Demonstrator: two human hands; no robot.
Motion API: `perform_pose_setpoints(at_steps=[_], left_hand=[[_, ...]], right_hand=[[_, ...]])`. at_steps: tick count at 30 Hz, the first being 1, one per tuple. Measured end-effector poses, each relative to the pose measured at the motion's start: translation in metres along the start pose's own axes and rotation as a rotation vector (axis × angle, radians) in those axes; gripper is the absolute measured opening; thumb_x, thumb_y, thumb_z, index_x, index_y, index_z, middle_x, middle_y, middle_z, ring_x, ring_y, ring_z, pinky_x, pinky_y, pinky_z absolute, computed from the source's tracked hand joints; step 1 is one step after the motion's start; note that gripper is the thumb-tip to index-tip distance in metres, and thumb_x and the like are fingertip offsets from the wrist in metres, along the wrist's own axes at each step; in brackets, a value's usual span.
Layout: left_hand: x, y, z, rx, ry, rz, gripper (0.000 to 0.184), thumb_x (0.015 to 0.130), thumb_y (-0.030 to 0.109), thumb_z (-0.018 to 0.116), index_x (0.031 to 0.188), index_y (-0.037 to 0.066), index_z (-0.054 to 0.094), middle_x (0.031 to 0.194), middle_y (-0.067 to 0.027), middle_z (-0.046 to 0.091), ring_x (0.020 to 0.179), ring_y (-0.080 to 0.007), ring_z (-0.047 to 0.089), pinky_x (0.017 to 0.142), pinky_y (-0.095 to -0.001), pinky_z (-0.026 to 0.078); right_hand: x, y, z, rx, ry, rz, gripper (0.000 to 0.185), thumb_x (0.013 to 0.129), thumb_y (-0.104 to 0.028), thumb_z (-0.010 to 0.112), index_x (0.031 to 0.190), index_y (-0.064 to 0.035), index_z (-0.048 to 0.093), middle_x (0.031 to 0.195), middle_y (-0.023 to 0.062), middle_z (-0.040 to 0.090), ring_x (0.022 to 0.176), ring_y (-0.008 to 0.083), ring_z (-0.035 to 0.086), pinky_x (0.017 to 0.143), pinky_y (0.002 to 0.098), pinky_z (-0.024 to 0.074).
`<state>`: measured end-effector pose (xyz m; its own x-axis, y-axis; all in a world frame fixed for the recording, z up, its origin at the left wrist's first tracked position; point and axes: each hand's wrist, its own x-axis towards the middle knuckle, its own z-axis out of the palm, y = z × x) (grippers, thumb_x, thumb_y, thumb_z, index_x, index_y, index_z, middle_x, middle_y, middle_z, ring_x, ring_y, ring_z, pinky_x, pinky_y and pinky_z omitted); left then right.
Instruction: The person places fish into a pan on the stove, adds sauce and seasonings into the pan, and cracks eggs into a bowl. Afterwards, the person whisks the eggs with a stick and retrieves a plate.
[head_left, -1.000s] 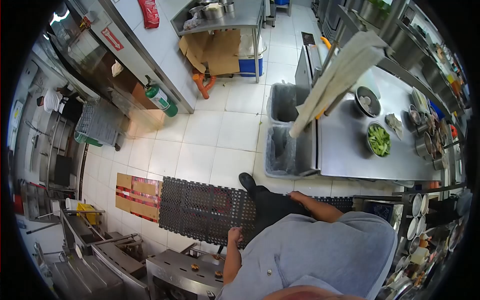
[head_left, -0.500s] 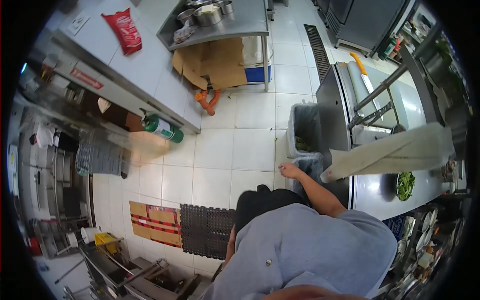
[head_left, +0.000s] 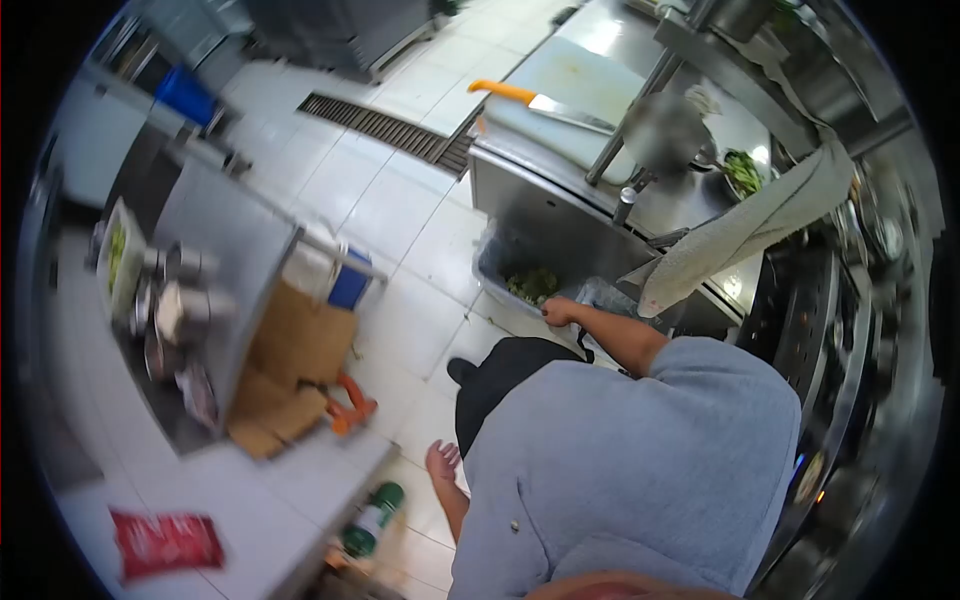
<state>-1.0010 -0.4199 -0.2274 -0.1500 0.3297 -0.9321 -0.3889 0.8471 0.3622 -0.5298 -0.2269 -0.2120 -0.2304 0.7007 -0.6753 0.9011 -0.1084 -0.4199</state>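
Note:
My left hand (head_left: 443,458) hangs low at my side over the tiled floor, its fingers spread with nothing in them. My right hand (head_left: 560,311) is out in front of me, its fingers curled in, with nothing visible in them. It is over the near edge of a lined waste bin (head_left: 490,268); I cannot tell whether it touches the rim. Green scraps (head_left: 533,284) lie inside the bin. A second clear plastic liner (head_left: 610,300) shows beside my right forearm.
On the steel counter at right are a cutting board (head_left: 570,75), an orange-handled knife (head_left: 540,100) and a bowl of green vegetables (head_left: 742,172). A cloth (head_left: 750,235) hangs over a rail. Left are a steel table (head_left: 215,225), cardboard (head_left: 290,345), a red packet (head_left: 168,545) and a green cylinder (head_left: 373,518).
My view has swung to the right, towards the counter and bin. My left hand has come into sight. My right hand now overlaps the bin's edge.

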Motion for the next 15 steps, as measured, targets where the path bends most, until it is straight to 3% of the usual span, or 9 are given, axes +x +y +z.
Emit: perform_pose_setpoints(at_steps=[2,4,6,8,12,15], left_hand=[[0.026,0.118,0.006,0.271,0.041,0.05,0.043,0.086,0.036,0.052,0.119,0.009,0.047,0.101,-0.0128,0.057,0.083,-0.0241,0.056,0.073,-0.0415,0.047],[0.024,0.234,0.033,0.513,-0.048,0.218,0.032,0.088,0.029,0.051,0.113,0.01,0.049,0.09,-0.0066,0.056,0.076,-0.0159,0.054,0.064,-0.0332,0.046],[0.085,0.336,0.051,0.555,-0.314,0.382,0.028,0.09,0.022,0.05,0.114,0.009,0.048,0.085,-0.0029,0.055,0.071,-0.0099,0.051,0.059,-0.0267,0.044],[0.077,0.427,0.111,0.685,-0.342,0.483,0.031,0.09,0.02,0.051,0.118,0.008,0.047,0.088,-0.0028,0.055,0.073,-0.0087,0.05,0.06,-0.0234,0.043],[0.039,0.521,0.241,0.648,-0.434,0.605,0.036,0.09,0.024,0.054,0.121,0.007,0.046,0.093,-0.0042,0.056,0.075,-0.0103,0.052,0.063,-0.0238,0.044],[0.069,0.553,0.306,0.586,-0.534,0.579,0.037,0.091,0.028,0.054,0.122,0.01,0.046,0.106,-0.0102,0.058,0.091,-0.0204,0.059,0.073,-0.031,0.048]], right_hand=[[0.004,-0.018,-0.019,0.102,0.166,-0.034,0.037,0.075,-0.023,0.054,0.107,-0.005,0.062,0.104,0.0198,0.063,0.1,0.0358,0.059,0.085,0.0413,0.0466],[0.0,-0.036,-0.024,0.239,0.225,0.057,0.038,0.075,-0.023,0.054,0.108,-0.0052,0.062,0.105,0.0197,0.063,0.1,0.0357,0.059,0.086,0.0413,0.0464],[0.003,-0.058,-0.038,0.373,0.279,0.151,0.038,0.076,-0.023,0.055,0.109,-0.0056,0.062,0.105,0.0195,0.063,0.1,0.0354,0.059,0.086,0.0411,0.0461],[0.011,-0.075,-0.037,0.445,0.325,0.2,0.037,0.076,-0.023,0.055,0.108,-0.0058,0.062,0.105,0.0193,0.063,0.099,0.0347,0.059,0.086,0.0401,0.0462],[0.053,-0.104,-0.063,0.585,0.295,0.27,0.036,0.078,-0.02,0.053,0.11,-0.0058,0.061,0.102,0.0192,0.063,0.097,0.0333,0.06,0.084,0.0402,0.0463],[0.089,-0.131,-0.129,0.612,0.341,0.202,0.036,0.081,-0.02,0.052,0.114,-0.0056,0.059,0.101,0.0199,0.063,0.097,0.0349,0.059,0.085,0.0412,0.0458]])
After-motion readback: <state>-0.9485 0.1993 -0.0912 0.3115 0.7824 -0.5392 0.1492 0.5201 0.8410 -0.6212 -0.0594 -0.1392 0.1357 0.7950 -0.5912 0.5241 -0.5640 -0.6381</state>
